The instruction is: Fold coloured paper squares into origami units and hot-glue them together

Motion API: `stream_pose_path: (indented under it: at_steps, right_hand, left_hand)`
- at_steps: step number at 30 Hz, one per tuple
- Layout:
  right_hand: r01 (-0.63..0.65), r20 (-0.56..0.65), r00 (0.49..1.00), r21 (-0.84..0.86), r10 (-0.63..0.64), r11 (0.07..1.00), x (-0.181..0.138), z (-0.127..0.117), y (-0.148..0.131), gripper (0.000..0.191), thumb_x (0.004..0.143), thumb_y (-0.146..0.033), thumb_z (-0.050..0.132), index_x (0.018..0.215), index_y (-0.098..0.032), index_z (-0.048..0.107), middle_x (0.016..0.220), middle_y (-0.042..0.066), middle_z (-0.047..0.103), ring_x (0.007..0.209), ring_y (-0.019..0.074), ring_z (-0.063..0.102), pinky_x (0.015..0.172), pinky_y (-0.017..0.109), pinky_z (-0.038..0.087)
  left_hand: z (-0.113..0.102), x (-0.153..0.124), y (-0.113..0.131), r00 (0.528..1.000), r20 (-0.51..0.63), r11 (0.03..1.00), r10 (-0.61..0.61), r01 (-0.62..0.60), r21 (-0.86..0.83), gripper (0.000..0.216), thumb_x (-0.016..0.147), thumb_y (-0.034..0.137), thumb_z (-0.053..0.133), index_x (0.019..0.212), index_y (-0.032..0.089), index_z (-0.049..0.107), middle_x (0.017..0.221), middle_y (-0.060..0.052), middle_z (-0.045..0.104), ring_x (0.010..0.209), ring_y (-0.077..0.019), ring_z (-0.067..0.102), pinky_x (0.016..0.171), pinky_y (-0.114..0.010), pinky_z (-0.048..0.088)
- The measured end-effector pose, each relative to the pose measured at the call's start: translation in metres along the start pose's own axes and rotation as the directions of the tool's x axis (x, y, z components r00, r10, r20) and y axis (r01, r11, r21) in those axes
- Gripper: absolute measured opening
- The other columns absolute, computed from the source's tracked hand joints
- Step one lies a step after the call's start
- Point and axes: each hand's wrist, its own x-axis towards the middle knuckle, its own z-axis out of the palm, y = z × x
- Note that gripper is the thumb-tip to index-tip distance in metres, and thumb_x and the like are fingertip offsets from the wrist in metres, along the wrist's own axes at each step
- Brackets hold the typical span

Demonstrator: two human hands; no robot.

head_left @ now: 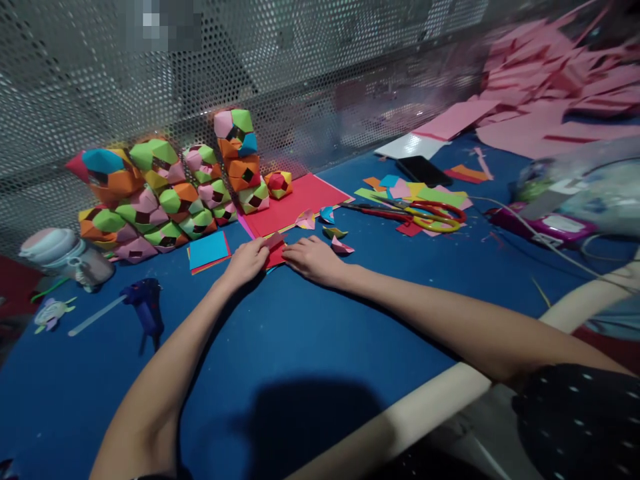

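Between my two hands lies a small piece of red paper [276,256], partly folded up on its left. My left hand [246,264] pinches its left side. The fingers of my right hand [316,260] are bent onto its right edge, pressing it to the table. Several small folded paper pieces [342,246] sit just beyond my right hand. A large red sheet [300,203] lies behind both hands. To the left of my left hand is a stack of square papers [209,251] with a blue one on top.
Many folded paper balls [165,200] are stacked at the back left. A blue glue gun [146,303] and a white jar [70,257] stand left. Scissors [435,215], a phone [423,171] and pink paper [540,133] lie right. A perforated metal panel [320,60] borders the table.
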Motion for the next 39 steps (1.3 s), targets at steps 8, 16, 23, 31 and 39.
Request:
stream_pose_path:
  at_steps: [8, 16, 23, 31, 39]
  right_hand:
    - [0.106, 0.043, 0.994, -0.219, -0.099, 0.970, 0.008, -0.002, 0.003, 0.032, 0.093, -0.015, 0.037, 0.080, -0.013, 0.065, 0.073, 0.008, 0.065, 0.070, 0.0173, 0.046, 0.069, 0.033, 0.024]
    - [0.166, 0.037, 0.986, -0.281, -0.162, 0.945, 0.007, 0.000, 0.007, 0.037, 0.096, -0.033, 0.037, 0.077, -0.013, 0.062, 0.073, 0.006, 0.063, 0.070, 0.0159, 0.046, 0.069, 0.031, 0.023]
    - [0.434, 0.010, 0.891, -0.306, -0.453, 0.847, -0.001, -0.016, 0.006, 0.034, 0.099, -0.028, 0.031, 0.086, -0.016, 0.061, 0.091, 0.005, 0.066, 0.072, 0.0138, 0.047, 0.065, 0.032, 0.023]
    - [0.504, -0.079, 0.864, 0.180, -0.498, 0.845, -0.035, -0.045, -0.028, 0.025, 0.094, -0.029, 0.042, 0.096, -0.015, 0.063, 0.074, 0.003, 0.066, 0.066, 0.0128, 0.053, 0.060, 0.029, 0.033]
    - [-0.299, 0.304, 0.947, 0.714, 0.105, 0.633, -0.047, -0.066, -0.006, 0.019, 0.087, -0.023, 0.052, 0.094, -0.011, 0.066, 0.071, 0.001, 0.063, 0.058, 0.0066, 0.052, 0.055, 0.016, 0.040]
  left_hand:
    - [-0.001, 0.001, 0.002, 0.999, 0.009, 0.999, 0.053, -0.053, 0.000, 0.037, 0.087, 0.027, 0.033, 0.108, 0.017, 0.061, 0.103, -0.009, 0.066, 0.092, -0.0213, 0.059, 0.083, -0.032, 0.044]
    - [0.005, 0.001, -0.002, 0.990, 0.024, 0.987, 0.140, -0.142, 0.073, 0.039, 0.088, 0.029, 0.031, 0.113, 0.018, 0.060, 0.115, -0.008, 0.062, 0.105, -0.0222, 0.056, 0.091, -0.034, 0.042]
    - [0.004, 0.001, -0.005, 0.988, 0.016, 0.983, 0.151, -0.152, 0.104, 0.038, 0.090, 0.031, 0.030, 0.113, 0.021, 0.059, 0.117, -0.006, 0.061, 0.106, -0.0200, 0.056, 0.092, -0.032, 0.042]
    - [0.010, -0.009, 0.007, 0.993, 0.007, 0.947, 0.118, -0.115, 0.299, 0.041, 0.084, 0.037, 0.042, 0.121, 0.022, 0.053, 0.127, -0.010, 0.055, 0.119, -0.0273, 0.048, 0.105, -0.054, 0.024]
    - [-0.003, -0.033, 0.038, 0.903, -0.341, 0.956, 0.259, -0.290, -0.040, 0.037, 0.082, 0.024, 0.048, 0.114, 0.040, 0.054, 0.117, 0.002, 0.061, 0.113, -0.0221, 0.054, 0.104, -0.044, 0.035]
